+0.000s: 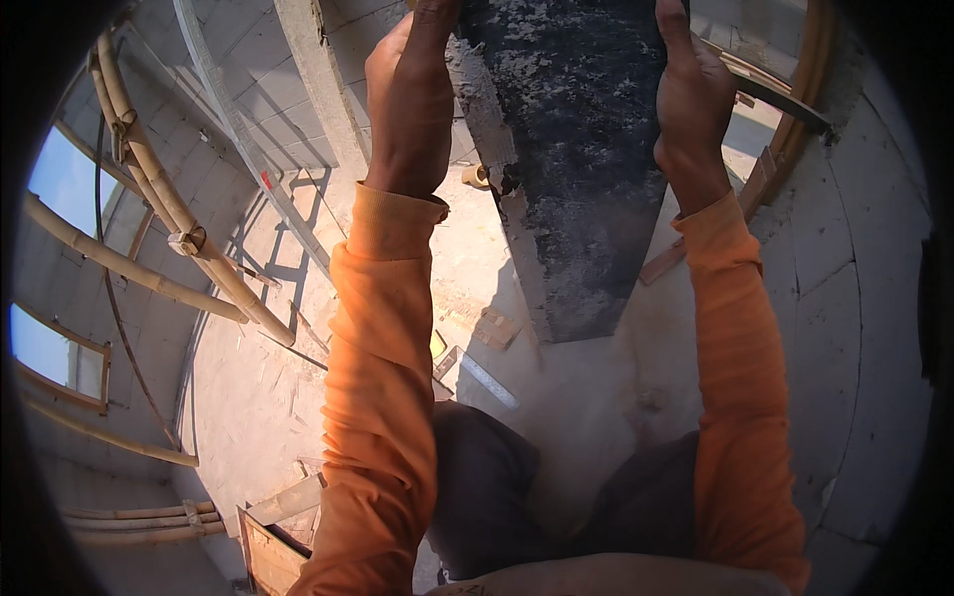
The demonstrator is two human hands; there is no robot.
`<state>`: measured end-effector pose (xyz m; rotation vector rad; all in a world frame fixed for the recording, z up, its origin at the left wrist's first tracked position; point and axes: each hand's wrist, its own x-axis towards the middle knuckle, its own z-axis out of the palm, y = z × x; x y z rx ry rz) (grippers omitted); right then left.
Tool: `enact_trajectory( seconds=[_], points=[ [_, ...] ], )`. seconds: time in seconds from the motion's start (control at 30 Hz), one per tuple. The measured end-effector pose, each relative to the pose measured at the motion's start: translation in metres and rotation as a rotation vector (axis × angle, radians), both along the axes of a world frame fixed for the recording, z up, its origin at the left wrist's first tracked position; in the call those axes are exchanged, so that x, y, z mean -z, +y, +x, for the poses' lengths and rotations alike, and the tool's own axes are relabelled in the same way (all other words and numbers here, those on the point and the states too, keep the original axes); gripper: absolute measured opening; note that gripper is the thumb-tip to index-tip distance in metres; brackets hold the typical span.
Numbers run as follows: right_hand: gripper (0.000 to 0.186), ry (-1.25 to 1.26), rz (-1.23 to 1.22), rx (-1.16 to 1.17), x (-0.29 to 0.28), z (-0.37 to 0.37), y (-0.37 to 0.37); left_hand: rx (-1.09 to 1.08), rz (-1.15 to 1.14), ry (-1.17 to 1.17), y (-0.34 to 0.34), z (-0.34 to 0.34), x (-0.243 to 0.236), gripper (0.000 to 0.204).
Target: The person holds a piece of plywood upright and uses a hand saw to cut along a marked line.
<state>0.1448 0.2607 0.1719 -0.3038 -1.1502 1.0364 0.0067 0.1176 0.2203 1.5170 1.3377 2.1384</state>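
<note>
Gripping a dark mottled board [576, 179] along both long edges.
Held up in front, between left hand [409, 104] and right hand [698, 114], each clasping one side, fingers mostly hidden; set above pale floor [248, 382], with silver strip [488, 377] just left and bamboo poles [129, 264] beyond.

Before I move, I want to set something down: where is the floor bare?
In view, shaded floor looks bare between the held dark board and the trouser legs. A smaller sunlit patch lies between the left sleeve and that board. It is crowded near the pale strip and brown scrap, and lower left, around the wooden pieces.
</note>
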Motion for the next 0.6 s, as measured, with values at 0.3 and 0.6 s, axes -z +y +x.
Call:
enact_trajectory(
  seconds=[0.3,0.6],
  points=[
    [0.038,-0.052,0.711,0.791,0.026,-0.015,0.001,-0.098,0.08,-0.061,0.032,0.002,0.011,0.033],
    [0.036,-0.681,1.221,0.437,0.101,-0.019,-0.034,-0.318,0.109,0.134,0.045,-0.017,0.017,0.037]
  ],
)
